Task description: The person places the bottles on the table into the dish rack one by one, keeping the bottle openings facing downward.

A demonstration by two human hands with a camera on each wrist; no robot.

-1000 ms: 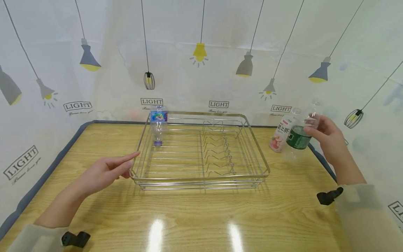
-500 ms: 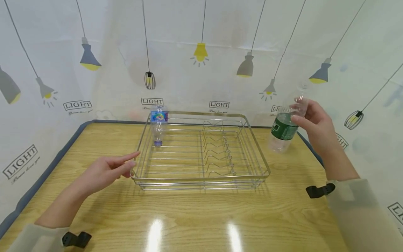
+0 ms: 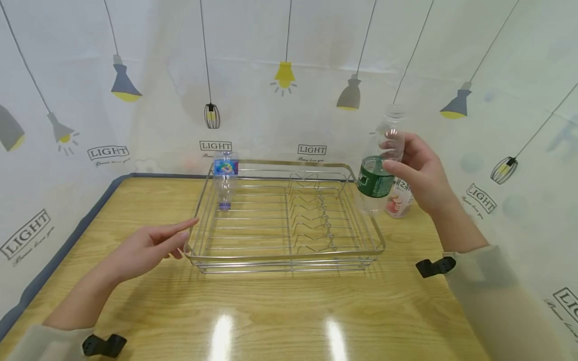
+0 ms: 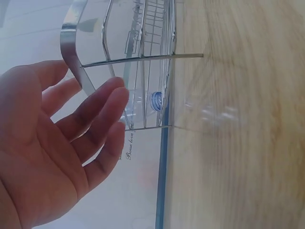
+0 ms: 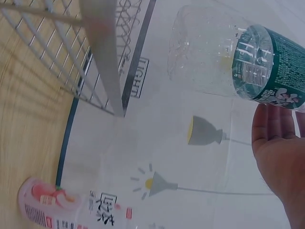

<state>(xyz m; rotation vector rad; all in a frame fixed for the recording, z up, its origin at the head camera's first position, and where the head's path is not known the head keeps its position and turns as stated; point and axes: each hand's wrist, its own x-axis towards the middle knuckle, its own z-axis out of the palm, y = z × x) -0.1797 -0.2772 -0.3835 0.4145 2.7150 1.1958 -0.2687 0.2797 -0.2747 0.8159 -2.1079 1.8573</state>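
Pinched near its neck, a clear plastic bottle [image 3: 376,178] with a green label hangs from my right hand [image 3: 422,173], tilted, by the right rim of the wire dish rack [image 3: 291,254]. In the right wrist view the bottle [image 5: 281,67] is clear of the rack's rim. At the rack's left side, my left hand [image 3: 146,250] has its forefinger stretched out to the rim; in the left wrist view its fingers [image 4: 102,109] are loosely bent and grip nothing. A clear bottle [image 3: 226,175] with a blue label stands upside down on its blue cap in the rack's back left corner.
A pink and white drink bottle [image 3: 398,203] stands on the wooden table [image 3: 271,311] right of the rack, partly hidden behind my right hand and the green-labelled bottle. Wire dividers [image 3: 311,215] fill the rack's right part. A printed sheet [image 3: 253,50] lines the back.
My right hand has carried the green-labelled bottle left and upward, from beside the pink bottle to the rack's right rim. My left hand has stayed at the rack's left side.
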